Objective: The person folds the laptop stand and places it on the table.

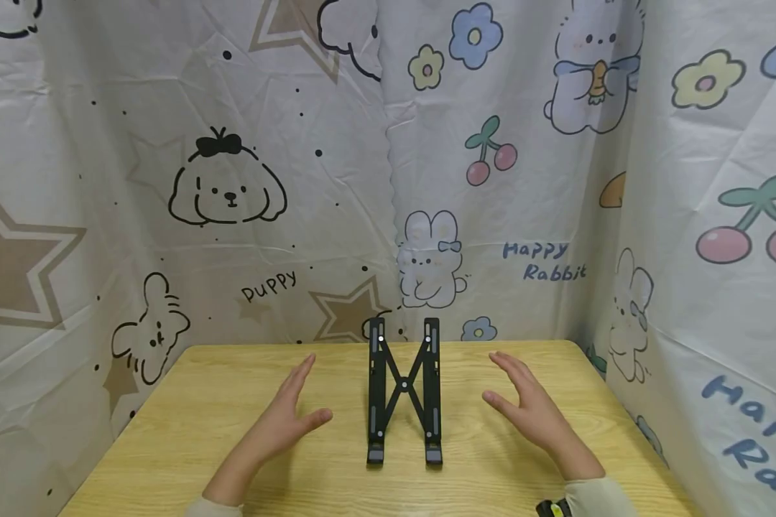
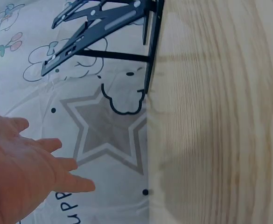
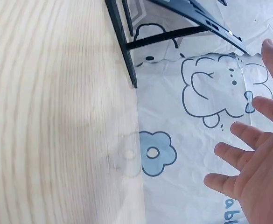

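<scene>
Both spread and empty, the left hand [image 1: 287,416] and right hand [image 1: 535,411] flank a black folding stand [image 1: 404,385] on the surface [image 1: 336,467], well apart! Looks light and stiff, perhaps slick; best hold: the 2 side rails [image 1: 376,395] from outside, clear of the hinged crossbars [image 1: 417,409].

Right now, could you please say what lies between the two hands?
The head view shows a black laptop stand between the left hand and right hand.
</scene>
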The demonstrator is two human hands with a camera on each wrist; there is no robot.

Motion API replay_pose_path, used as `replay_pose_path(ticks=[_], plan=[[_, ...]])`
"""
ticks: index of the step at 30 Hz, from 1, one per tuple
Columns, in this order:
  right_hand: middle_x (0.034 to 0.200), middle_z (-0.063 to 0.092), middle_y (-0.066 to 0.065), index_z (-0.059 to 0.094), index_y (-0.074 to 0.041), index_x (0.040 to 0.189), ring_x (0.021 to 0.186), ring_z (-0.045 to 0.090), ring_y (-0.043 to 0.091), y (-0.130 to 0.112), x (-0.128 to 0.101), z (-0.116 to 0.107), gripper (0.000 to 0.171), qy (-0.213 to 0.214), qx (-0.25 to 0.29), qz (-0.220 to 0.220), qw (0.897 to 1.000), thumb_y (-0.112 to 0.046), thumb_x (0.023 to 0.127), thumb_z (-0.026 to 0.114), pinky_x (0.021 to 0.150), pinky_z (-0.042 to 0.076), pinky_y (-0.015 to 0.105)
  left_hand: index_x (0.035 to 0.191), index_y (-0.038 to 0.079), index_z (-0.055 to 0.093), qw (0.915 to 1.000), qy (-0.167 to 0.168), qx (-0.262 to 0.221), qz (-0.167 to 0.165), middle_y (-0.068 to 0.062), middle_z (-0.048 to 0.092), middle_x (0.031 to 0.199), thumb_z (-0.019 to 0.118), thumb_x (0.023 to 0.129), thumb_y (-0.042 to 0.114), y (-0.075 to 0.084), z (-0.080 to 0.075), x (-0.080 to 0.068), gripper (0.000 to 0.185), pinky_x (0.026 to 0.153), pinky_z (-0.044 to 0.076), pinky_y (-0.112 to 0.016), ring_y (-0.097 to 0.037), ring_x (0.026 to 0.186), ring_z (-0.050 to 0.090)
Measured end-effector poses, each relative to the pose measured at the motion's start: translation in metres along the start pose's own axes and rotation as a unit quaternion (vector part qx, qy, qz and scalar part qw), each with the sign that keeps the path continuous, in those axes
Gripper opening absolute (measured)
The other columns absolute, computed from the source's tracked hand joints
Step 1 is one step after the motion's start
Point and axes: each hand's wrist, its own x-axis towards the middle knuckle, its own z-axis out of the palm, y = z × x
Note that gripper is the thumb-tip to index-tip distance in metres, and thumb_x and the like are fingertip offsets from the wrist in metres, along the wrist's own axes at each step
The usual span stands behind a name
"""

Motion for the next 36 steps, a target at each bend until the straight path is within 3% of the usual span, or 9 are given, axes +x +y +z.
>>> replay_pose_path(ticks=[8, 13, 20, 30, 36], plan=[[0.159, 0.041, 0.013, 0.041, -0.021, 0.156, 0.142, 0.042, 0.044, -0.010, -0.001, 0.006, 0.064, 0.008, 0.065, 0.026, 0.998, -0.041, 0.101, 0.065, 0.108, 0.036, 0.073, 0.165, 0.029, 0.016, 0.9970, 0.010, -0.076, -0.014, -0.010, 0.023, 0.170, 0.071, 0.096, 0.038, 0.001, 0.006, -0.001, 0.089, 0.111, 0.023, -0.079, -0.047, 0.152, 0.022], [0.158, 0.043, 0.012, 0.042, -0.018, 0.155, 0.142, 0.043, 0.042, -0.014, -0.001, 0.011, 0.064, 0.002, 0.082, 0.041, 0.996, -0.045, 0.101, 0.063, 0.110, 0.036, 0.070, 0.165, 0.022, 0.019, 0.9937, 0.008, -0.111, -0.013, -0.012, 0.027, 0.168, 0.070, 0.098, 0.031, 0.003, 0.011, 0.000, 0.085, 0.115, 0.024, -0.074, -0.044, 0.153, 0.024], [0.151, 0.051, 0.014, 0.046, -0.011, 0.151, 0.137, 0.050, 0.040, -0.021, 0.002, 0.017, 0.062, -0.003, 0.148, 0.061, 0.987, -0.041, 0.101, 0.064, 0.114, 0.037, 0.063, 0.163, 0.012, 0.023, 0.9779, -0.004, -0.207, -0.030, -0.021, 0.030, 0.164, 0.065, 0.102, 0.027, 0.008, 0.016, 0.003, 0.075, 0.118, 0.026, -0.068, -0.046, 0.151, 0.027], [0.143, 0.057, 0.017, 0.051, -0.008, 0.147, 0.126, 0.061, 0.034, -0.028, 0.005, 0.029, 0.050, -0.026, 0.234, 0.093, 0.967, -0.029, 0.103, 0.064, 0.100, 0.055, 0.035, 0.158, 0.007, 0.032, 0.9691, -0.008, -0.241, -0.051, -0.021, 0.049, 0.153, 0.067, 0.101, 0.024, 0.013, 0.028, 0.011, 0.070, 0.113, 0.042, -0.055, -0.041, 0.141, 0.047], [0.141, 0.060, 0.016, 0.053, -0.012, 0.145, 0.123, 0.062, 0.031, -0.032, 0.008, 0.037, 0.050, -0.034, 0.250, 0.116, 0.961, -0.032, 0.101, 0.066, 0.100, 0.055, 0.038, 0.156, 0.004, 0.035, 0.9624, -0.023, -0.266, -0.050, -0.026, 0.048, 0.151, 0.065, 0.102, 0.019, 0.015, 0.035, 0.015, 0.064, 0.109, 0.048, -0.049, -0.041, 0.136, 0.051]])
